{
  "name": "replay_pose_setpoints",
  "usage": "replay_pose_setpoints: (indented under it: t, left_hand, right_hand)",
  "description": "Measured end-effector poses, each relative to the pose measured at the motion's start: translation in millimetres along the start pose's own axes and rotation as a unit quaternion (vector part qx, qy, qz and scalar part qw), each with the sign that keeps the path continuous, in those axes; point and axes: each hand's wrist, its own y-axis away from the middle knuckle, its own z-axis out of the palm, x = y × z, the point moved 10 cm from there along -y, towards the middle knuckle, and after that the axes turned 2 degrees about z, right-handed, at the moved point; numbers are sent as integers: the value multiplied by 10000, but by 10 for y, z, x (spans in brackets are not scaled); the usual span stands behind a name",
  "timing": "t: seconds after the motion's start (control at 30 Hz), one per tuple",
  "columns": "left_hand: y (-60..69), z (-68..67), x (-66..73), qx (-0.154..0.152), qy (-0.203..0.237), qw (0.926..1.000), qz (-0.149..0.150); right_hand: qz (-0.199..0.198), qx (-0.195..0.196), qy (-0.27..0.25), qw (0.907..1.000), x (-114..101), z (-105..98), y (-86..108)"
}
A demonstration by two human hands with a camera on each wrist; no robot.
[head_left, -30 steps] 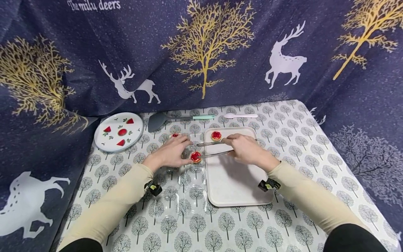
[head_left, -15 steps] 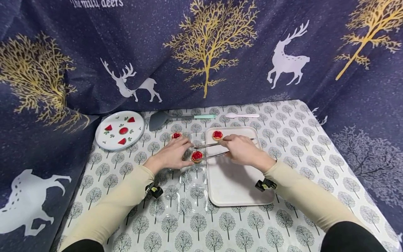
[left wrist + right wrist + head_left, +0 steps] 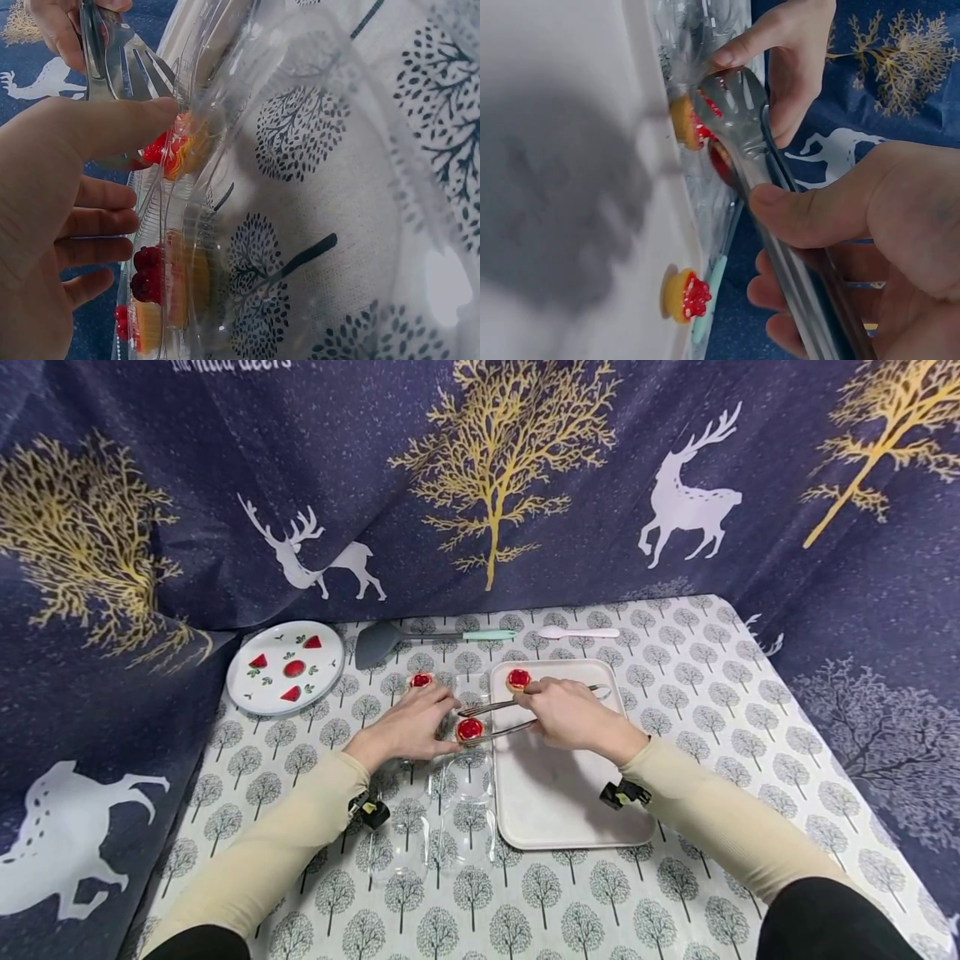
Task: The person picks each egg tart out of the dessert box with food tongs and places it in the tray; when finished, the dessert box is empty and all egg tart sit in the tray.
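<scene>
My right hand (image 3: pixel 562 714) grips metal serving tongs (image 3: pixel 780 247) between thumb and fingers. The two arms of the tongs stand apart around a small red-topped tart (image 3: pixel 470 729), the nearer tip by its near edge. This tart sits in a clear plastic container (image 3: pixel 468 789). My left hand (image 3: pixel 416 722) lies over the container's far left part, its thumb at the rim in the left wrist view and the other fingers loosely extended. More red-topped tarts (image 3: pixel 147 281) sit under and beyond that hand, partly hidden. Another tart (image 3: pixel 517 680) sits on the white tray (image 3: pixel 570 810).
The rectangular tray adjoins the container on the right. A round plate with watermelon pictures (image 3: pixel 255 693) stands at the back left. A grey spatula with a mint handle (image 3: pixel 487 635) and a pink spoon (image 3: pixel 577 633) lie along the back, before a dark curtain (image 3: pixel 315 460).
My right hand has moved slightly left with the tongs, and the nearer tip has shifted from on top of the tart to its near edge. My left hand stays almost in place.
</scene>
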Motion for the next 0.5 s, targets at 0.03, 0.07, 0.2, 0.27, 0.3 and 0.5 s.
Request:
replay_pose_setpoints:
  t: [0.03, 0.07, 0.2, 0.27, 0.3, 0.5]
  left_hand:
    - [-1, 0, 1, -13, -10, 10000, -11]
    - [-1, 2, 1, -32, -16, 10000, -26]
    - [-1, 1, 7, -108, 25, 9999, -80]
    - [-1, -2, 12, -131, 58, 9998, -104]
    - [0, -5, 15, -135, 63, 9998, -111]
    - [-1, -5, 18, -119, 43, 9998, -133]
  right_hand:
    - [0, -28, 37, 10000, -8, -3, -8]
    - [9, -57, 64, 10000, -15, -4, -17]
    - [86, -202, 95, 9997, -56, -4, -59]
    - [162, -283, 117, 9994, -76, 6, -81]
    - [197, -321, 150, 9992, -87, 12, -92]
    - [400, -608, 471, 9962, -128, 81, -141]
